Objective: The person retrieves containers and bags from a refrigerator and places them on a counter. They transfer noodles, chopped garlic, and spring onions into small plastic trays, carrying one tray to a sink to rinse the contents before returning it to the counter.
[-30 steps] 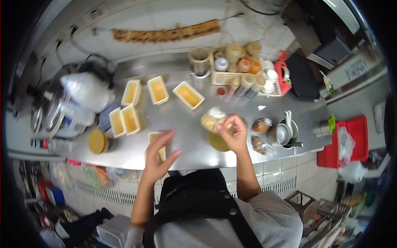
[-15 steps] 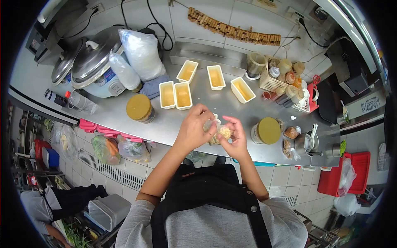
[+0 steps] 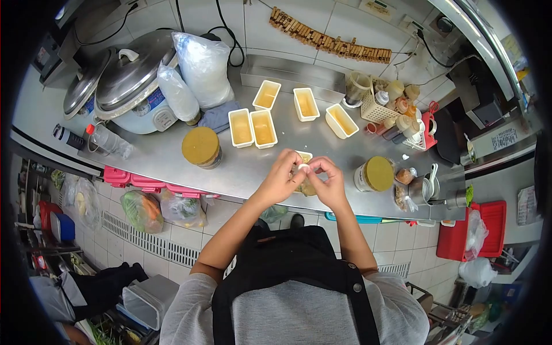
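Note:
My left hand point(image 3: 284, 174) and my right hand point(image 3: 329, 183) meet above the front edge of the steel counter point(image 3: 241, 172). Their fingertips pinch together on a small whitish item point(image 3: 303, 167), too small to name. Below and between the hands is a clear plastic bag point(image 3: 306, 187) with pale yellowish contents, partly hidden by the fingers. Just behind the fingertips shows the rim of a white container point(image 3: 305, 154). Several white rectangular tubs with a yellowish layer inside, one of them a tub point(image 3: 263, 129), stand farther back.
Yellow-lidded jars point(image 3: 201, 146) point(image 3: 378, 173) stand left and right of the hands. Large cookers point(image 3: 135, 80) fill the back left. A basket of bottles point(image 3: 376, 109) and small pots point(image 3: 425, 187) are at the right. Another person's dark-clothed legs point(image 3: 103, 287) show at lower left.
My hands have drawn together, fingertips now meeting on the whitish item. The bag sits lower between them. The whole view has shifted slightly.

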A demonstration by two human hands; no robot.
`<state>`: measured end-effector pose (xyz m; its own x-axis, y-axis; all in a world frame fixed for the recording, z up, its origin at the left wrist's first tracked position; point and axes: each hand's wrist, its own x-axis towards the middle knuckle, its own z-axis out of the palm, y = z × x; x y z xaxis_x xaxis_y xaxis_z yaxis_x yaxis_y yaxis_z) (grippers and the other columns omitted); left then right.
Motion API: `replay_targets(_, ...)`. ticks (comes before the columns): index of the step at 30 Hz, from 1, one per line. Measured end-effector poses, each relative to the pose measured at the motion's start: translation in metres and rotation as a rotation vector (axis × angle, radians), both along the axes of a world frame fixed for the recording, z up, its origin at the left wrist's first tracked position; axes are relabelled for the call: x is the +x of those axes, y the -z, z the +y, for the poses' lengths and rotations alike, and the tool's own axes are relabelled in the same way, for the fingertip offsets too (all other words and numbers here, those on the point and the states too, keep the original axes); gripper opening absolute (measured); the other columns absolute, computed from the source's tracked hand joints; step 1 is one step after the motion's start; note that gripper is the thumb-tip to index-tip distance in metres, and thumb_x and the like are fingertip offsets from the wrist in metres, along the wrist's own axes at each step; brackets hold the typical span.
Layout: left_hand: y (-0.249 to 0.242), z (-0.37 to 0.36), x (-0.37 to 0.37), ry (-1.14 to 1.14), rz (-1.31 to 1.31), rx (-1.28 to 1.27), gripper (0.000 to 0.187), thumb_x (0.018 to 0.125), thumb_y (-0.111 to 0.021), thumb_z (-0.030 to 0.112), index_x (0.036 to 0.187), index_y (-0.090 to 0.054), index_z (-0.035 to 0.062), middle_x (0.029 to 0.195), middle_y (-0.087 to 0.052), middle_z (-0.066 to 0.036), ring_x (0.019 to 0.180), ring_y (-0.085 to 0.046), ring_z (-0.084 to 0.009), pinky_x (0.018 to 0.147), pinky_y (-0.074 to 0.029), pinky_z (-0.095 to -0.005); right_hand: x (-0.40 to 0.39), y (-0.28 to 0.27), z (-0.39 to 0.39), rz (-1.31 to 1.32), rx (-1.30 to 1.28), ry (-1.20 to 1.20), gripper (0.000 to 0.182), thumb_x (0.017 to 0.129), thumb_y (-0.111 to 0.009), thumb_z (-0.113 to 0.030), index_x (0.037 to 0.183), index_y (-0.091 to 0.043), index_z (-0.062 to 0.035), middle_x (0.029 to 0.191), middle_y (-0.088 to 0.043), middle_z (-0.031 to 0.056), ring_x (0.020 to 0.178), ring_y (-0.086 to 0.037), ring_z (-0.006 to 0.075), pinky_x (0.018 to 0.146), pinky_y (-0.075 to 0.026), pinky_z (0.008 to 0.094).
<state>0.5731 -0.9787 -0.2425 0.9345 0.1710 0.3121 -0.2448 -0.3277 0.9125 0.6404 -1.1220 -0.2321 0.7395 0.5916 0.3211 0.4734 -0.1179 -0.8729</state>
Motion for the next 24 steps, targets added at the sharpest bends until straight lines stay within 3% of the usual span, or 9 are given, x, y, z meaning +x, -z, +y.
replay_targets(3, -0.001, -0.009, 0.006, -0.193, -0.080, 0.113, 0.012, 0.084, -0.056, 0.007, 0.089, -0.046, 0.0016, 0.087, -0.046, -0.007, 0.075, -0.051, -0.0160, 0.064, -0.044, -0.0291, 0.007, 0.006, -0.005, 0.358, 0.254, -0.139, 0.002, 0.085, -0.058, -0.005, 0.084, -0.056, -0.0036, 0.080, -0.057, 0.0013, 0.078, -0.053, 0.0091, 0.065, -0.044, 0.0257)
replay_targets(6, 0.007, -0.012, 0.016, -0.223, -0.082, 0.276, 0.011, 0.084, -0.055, 0.003, 0.091, -0.047, -0.0004, 0.088, -0.048, -0.008, 0.076, -0.054, -0.0159, 0.065, -0.047, -0.0292, 0.017, 0.008, -0.010, 0.516, 0.111, -0.164, 0.003, 0.087, -0.056, -0.006, 0.088, -0.053, -0.0047, 0.078, -0.055, 0.0004, 0.075, -0.053, 0.0082, 0.062, -0.044, 0.0244)
replay_targets(10, 0.017, -0.024, 0.026, -0.192, 0.064, -0.260, 0.008, 0.086, -0.052, 0.000, 0.094, -0.051, 0.0009, 0.090, -0.055, -0.007, 0.080, -0.057, -0.0131, 0.069, -0.048, -0.0251, 0.022, 0.010, -0.012, 0.601, 0.136, -0.166, 0.005, 0.090, -0.052, -0.007, 0.092, -0.048, -0.0045, 0.077, -0.055, 0.0023, 0.072, -0.054, 0.0090, 0.061, -0.045, 0.0259)
replay_targets(12, 0.022, -0.026, 0.031, -0.172, 0.112, -0.434, 0.008, 0.086, -0.052, -0.001, 0.094, -0.052, 0.0021, 0.091, -0.057, -0.006, 0.081, -0.057, -0.0121, 0.071, -0.047, -0.0240, 0.028, 0.009, -0.013, 0.205, -0.054, -0.058, 0.004, 0.090, -0.047, -0.006, 0.092, -0.045, -0.0029, 0.076, -0.055, 0.0086, 0.069, -0.057, 0.0183, 0.062, -0.046, 0.0318)
replay_targets(15, 0.020, -0.028, 0.035, -0.062, 0.126, -0.772, 0.015, 0.086, -0.052, -0.001, 0.100, -0.052, 0.0058, 0.093, -0.059, -0.005, 0.083, -0.057, -0.0127, 0.074, -0.046, -0.0253, 0.037, -0.009, -0.014, -0.042, -0.182, 0.041, 0.004, 0.090, -0.045, -0.005, 0.092, -0.044, -0.0012, 0.076, -0.055, 0.0149, 0.068, -0.057, 0.0304, 0.063, -0.045, 0.0366)
replay_targets(17, 0.018, -0.026, 0.036, 0.141, 0.043, -1.233, 0.024, 0.083, -0.054, -0.001, 0.105, -0.047, 0.0075, 0.093, -0.058, -0.006, 0.085, -0.057, -0.0137, 0.075, -0.045, -0.0260, 0.046, -0.010, -0.014, -0.064, -0.152, 0.042, 0.005, 0.089, -0.045, -0.005, 0.092, -0.044, -0.0013, 0.077, -0.054, 0.0165, 0.069, -0.055, 0.0337, 0.064, -0.044, 0.0381)
replay_targets(19, 0.010, -0.029, 0.033, 0.247, 0.032, -1.227, 0.027, 0.081, -0.055, -0.002, 0.105, -0.046, 0.0078, 0.094, -0.058, -0.006, 0.088, -0.057, -0.0131, 0.078, -0.044, -0.0263, 0.051, -0.008, -0.013, -0.089, -0.123, 0.039, 0.005, 0.089, -0.045, -0.005, 0.092, -0.044, -0.0015, 0.077, -0.054, 0.0181, 0.071, -0.054, 0.0369, 0.064, -0.043, 0.0396)
replay_targets(21, 0.010, -0.028, 0.033, 0.352, 0.082, -1.139, 0.028, 0.079, -0.057, -0.003, 0.102, -0.046, 0.0083, 0.095, -0.058, -0.004, 0.090, -0.057, -0.0121, 0.080, -0.044, -0.0263, 0.051, -0.003, -0.010, -0.081, -0.049, -0.015, 0.002, 0.091, -0.045, -0.005, 0.091, -0.046, -0.0030, 0.079, -0.053, 0.0075, 0.064, -0.052, 0.0170, 0.059, -0.042, 0.0305)
replay_targets(24, 0.021, -0.021, 0.042, 0.320, 0.074, -1.095, 0.022, 0.081, -0.057, -0.002, 0.099, -0.048, 0.0080, 0.095, -0.058, -0.003, 0.090, -0.057, -0.0117, 0.081, -0.044, -0.0271, 0.066, 0.051, -0.003, 0.211, 0.087, 0.045, 0.015, 0.088, -0.052, -0.009, 0.102, -0.049, -0.0050, 0.093, -0.057, 0.0093, 0.086, -0.058, 0.0250, 0.071, -0.047, 0.0369)
